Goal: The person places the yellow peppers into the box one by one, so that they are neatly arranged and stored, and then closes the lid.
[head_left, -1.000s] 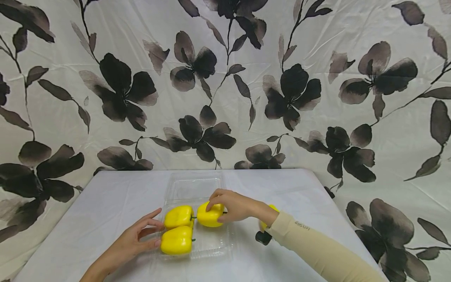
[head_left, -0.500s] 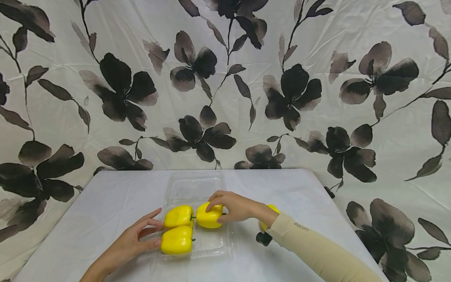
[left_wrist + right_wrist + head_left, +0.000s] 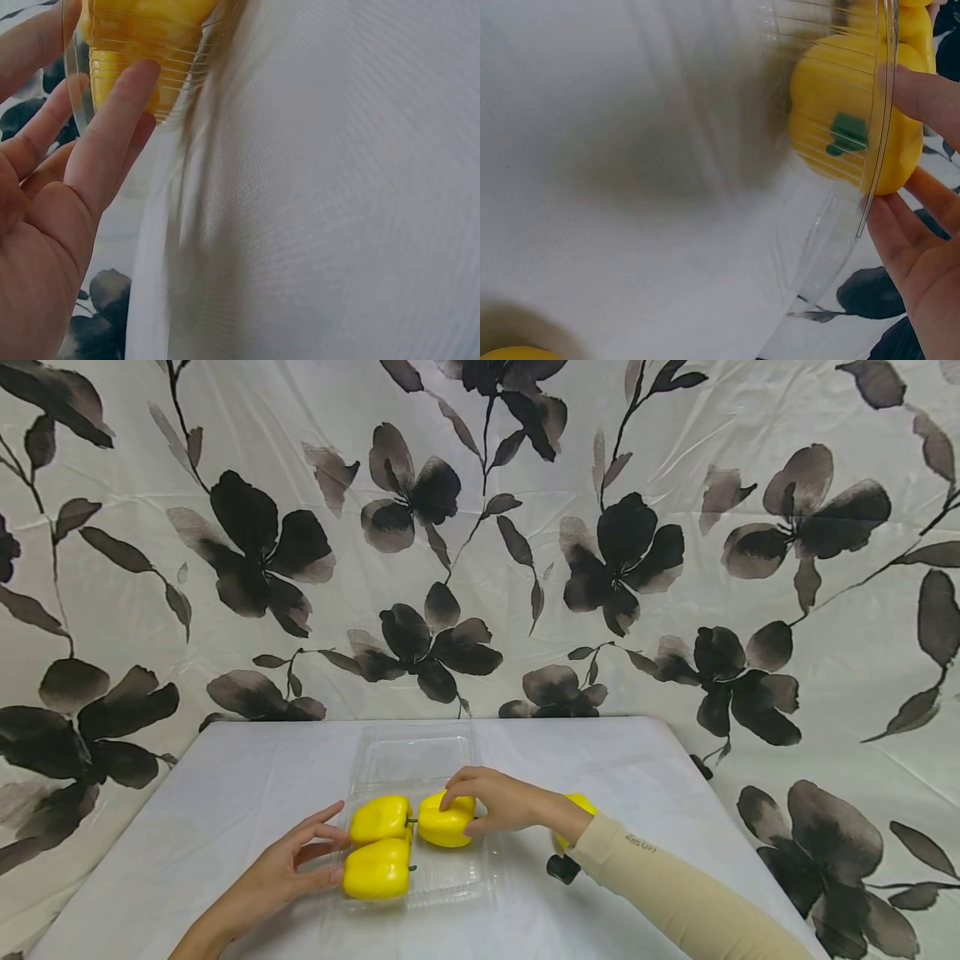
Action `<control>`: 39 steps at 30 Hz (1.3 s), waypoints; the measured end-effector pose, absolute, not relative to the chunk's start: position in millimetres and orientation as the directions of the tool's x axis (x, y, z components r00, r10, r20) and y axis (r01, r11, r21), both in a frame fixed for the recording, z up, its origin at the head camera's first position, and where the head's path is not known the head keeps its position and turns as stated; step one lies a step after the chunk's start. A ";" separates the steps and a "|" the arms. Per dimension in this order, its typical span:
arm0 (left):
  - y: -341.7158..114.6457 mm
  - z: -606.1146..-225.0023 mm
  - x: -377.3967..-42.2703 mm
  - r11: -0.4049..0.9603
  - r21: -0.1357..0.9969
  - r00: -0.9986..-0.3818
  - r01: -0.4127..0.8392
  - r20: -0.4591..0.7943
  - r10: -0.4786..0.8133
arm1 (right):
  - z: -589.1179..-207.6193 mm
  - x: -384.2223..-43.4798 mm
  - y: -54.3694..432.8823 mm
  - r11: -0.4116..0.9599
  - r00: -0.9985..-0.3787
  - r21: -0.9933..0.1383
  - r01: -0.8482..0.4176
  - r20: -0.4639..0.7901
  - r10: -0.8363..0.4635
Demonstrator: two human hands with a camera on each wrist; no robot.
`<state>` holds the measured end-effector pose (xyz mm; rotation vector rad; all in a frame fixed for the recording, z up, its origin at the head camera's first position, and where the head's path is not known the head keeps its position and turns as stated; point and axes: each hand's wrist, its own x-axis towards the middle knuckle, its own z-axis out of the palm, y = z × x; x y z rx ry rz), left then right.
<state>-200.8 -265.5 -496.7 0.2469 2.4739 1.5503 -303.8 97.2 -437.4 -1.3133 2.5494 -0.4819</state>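
Observation:
In the head view, my right hand (image 3: 498, 799) grips a yellow bell pepper (image 3: 438, 828) from above at the back right of a clear plastic container (image 3: 450, 878). The right wrist view shows this pepper's green stem (image 3: 847, 133) through the ribbed wall, with the thumb on one side and fingers on the other. Two more yellow peppers lie on the container's left side, one behind (image 3: 379, 820) and one in front (image 3: 377, 870). My left hand (image 3: 292, 856) rests against the container's left side, fingers spread. Its thumb (image 3: 124, 112) touches the outer wall in the left wrist view.
The container's clear lid (image 3: 412, 762) lies folded back behind it on the white tabletop (image 3: 262, 760). To the right, another yellow object (image 3: 579, 802) is partly hidden by the right forearm, beside a small black object (image 3: 562, 868). A flower-patterned cloth (image 3: 525, 568) hangs behind.
The gripped pepper has shifted very slightly left and toward me, and its stem is now hidden by the right hand in the head view. The left hand keeps its place.

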 end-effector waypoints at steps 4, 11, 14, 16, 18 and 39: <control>-266.0 -495.5 -200.9 0.420 0.907 -0.961 0.043 -0.077 0.266 | -435.8 -302.2 97.2 0.544 -0.573 -0.395 -0.741 -0.052 -0.818; -265.4 -494.3 -200.5 0.404 0.914 -0.960 0.041 -0.075 0.269 | -427.9 -298.2 104.4 0.535 -0.580 -0.421 -0.732 -0.026 -0.814; -265.5 -494.7 -200.6 0.402 0.914 -0.960 0.045 -0.072 0.272 | -424.7 -297.2 111.2 0.535 -0.591 -0.423 -0.731 0.000 -0.807; -265.6 -494.8 -200.6 0.401 0.915 -0.959 0.046 -0.071 0.274 | -422.3 -295.8 116.7 0.537 -0.598 -0.424 -0.730 0.015 -0.801; -265.6 -494.6 -200.5 0.399 0.916 -0.959 0.045 -0.073 0.274 | -420.8 -294.1 122.7 0.543 -0.607 -0.419 -0.728 0.026 -0.794; -266.0 -496.2 -202.1 0.409 0.911 -0.957 0.046 -0.077 0.278 | -430.6 -271.0 192.7 0.688 -0.793 -0.429 -0.585 0.126 -0.595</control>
